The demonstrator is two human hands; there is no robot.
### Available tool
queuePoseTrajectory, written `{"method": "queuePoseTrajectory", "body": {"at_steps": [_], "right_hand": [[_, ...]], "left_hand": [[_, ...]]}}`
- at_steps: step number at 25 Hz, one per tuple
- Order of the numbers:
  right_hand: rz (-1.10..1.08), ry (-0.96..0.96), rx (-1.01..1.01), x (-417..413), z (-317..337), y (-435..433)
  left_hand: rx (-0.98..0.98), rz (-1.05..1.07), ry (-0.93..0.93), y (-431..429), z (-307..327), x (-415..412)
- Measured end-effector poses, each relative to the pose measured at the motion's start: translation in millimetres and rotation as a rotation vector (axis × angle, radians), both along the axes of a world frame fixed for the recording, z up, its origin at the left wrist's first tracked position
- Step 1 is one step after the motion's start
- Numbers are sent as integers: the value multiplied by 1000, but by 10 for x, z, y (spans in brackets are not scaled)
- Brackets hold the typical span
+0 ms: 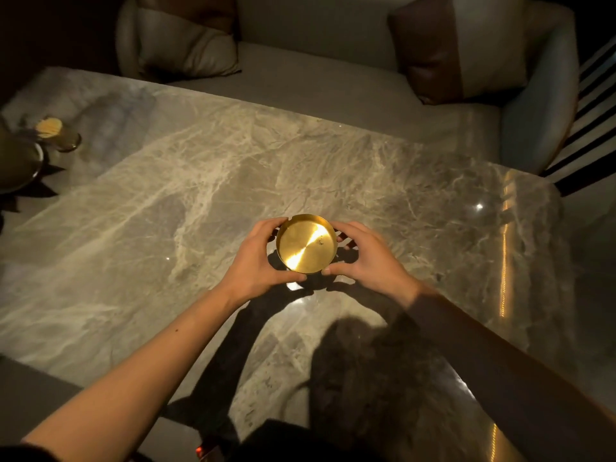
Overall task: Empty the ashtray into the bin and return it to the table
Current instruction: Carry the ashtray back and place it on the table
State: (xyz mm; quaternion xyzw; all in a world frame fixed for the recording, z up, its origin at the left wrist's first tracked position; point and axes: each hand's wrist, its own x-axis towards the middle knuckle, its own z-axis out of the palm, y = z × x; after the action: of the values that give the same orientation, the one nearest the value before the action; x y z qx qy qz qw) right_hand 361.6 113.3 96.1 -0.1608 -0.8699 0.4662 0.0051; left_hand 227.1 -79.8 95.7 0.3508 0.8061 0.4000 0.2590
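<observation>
A round brass ashtray (306, 243) with a shiny, nearly bare inside sits at or just above the middle of the grey marble table (173, 181). My left hand (258, 258) wraps its left side, thumb under the near rim. My right hand (363, 258) cups its right side, thumb at the near rim and fingers behind it. A tiny dark speck lies inside the ashtray. No bin is in view.
A plant pot (16, 165) and a small glass holder of toothpicks (56, 133) stand at the table's far left. A pale sofa (316, 71) with two cushions runs along the far edge. The table's right edge (563, 248) drops off beside a striped floor.
</observation>
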Motion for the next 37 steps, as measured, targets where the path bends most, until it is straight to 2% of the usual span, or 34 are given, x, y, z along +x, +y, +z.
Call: {"method": "queuePoseTrajectory", "body": {"at_steps": [10,18,25,28,31,37], "right_hand": [[51,32,-28,-309,11,-317],[28,30,-2,-1286,-73,-1080],[-17,-19,13,-2574,-260,-2449],[0,-42,10,-2974,-292,-3057],[51,-59,9,-3356,-334,-3494],[211,-100,4,-3854,-420,-4158]], "left_hand": [[-27,74,17,-411,74,-167],[5,47,-1,-1112,-106,-1198],[-1,1,-44,-2415,-269,-2573],[12,48,-95,-3017,-303,-2926],[36,180,-195,-3519,-411,-3133],[-47,267,-77,-4308,-497,-3362]]}}
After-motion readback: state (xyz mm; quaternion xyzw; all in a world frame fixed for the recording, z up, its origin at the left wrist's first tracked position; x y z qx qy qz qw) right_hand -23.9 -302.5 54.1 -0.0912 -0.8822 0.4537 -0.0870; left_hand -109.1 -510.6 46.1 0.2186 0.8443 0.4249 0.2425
